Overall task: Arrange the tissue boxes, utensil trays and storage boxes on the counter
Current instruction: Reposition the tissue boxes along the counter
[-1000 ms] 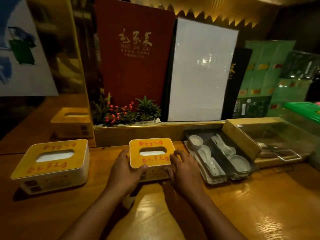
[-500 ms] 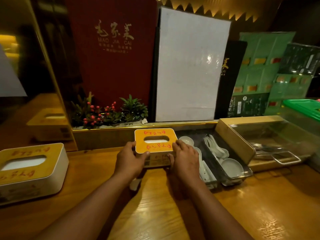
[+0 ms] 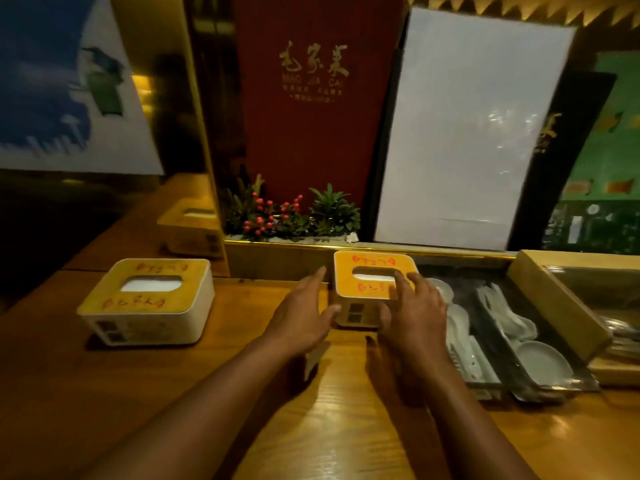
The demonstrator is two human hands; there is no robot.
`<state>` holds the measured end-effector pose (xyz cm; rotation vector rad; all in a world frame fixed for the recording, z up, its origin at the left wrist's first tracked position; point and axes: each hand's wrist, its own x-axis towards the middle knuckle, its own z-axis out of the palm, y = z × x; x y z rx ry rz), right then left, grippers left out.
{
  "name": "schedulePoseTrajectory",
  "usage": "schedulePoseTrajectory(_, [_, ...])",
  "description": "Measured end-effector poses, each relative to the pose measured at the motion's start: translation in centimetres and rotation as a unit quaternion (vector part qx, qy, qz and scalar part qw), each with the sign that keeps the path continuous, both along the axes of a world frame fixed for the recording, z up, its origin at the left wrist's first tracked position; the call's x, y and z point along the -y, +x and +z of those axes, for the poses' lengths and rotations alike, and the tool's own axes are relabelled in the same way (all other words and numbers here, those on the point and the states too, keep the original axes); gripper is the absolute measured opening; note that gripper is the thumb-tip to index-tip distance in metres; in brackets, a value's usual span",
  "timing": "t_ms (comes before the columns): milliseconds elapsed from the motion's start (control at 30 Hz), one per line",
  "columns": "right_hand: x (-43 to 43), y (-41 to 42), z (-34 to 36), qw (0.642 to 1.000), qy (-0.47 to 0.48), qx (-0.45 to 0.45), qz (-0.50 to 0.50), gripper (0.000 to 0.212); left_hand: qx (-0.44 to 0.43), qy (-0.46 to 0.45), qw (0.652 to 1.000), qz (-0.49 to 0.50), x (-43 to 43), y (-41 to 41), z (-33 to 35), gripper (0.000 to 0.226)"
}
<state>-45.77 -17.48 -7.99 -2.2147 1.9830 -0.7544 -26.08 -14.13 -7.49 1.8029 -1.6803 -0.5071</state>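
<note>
Both forearms reach across the wooden desk [image 3: 329, 427]. The left hand [image 3: 299, 318] is spread, its thumb at the near corner of the small tissue box [image 3: 372, 289]; the right hand [image 3: 414, 315] rests fingers on its lid, not clamped. The box sits at the desk's back edge, beside the utensil tray [image 3: 498, 337]. A second tissue box [image 3: 149, 299] stands well left.

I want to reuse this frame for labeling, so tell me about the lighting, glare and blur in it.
Head view: dim, warm amber light; glare streaks on the white menu board; motion blur smears the blue poster at the left edge; wide-angle bending tilts the uprights; the right hand and the tissue box it touches stay fairly sharp.
</note>
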Motion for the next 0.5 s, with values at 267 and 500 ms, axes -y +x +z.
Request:
schedulePoseTrajectory(267, [-5.0, 15.4, 0.7, 0.968, 0.008, 0.069, 0.242, 0.061, 0.092, -0.132, 0.982, 0.094, -6.2, 14.9, 2.3, 0.035])
schedulePoseTrajectory(500, [-7.2, 26.5, -1.3, 0.956, 0.097, 0.084, 0.265, 0.081, 0.090, -0.082, 0.968, 0.218, -9.9, 26.3, 0.5, 0.051])
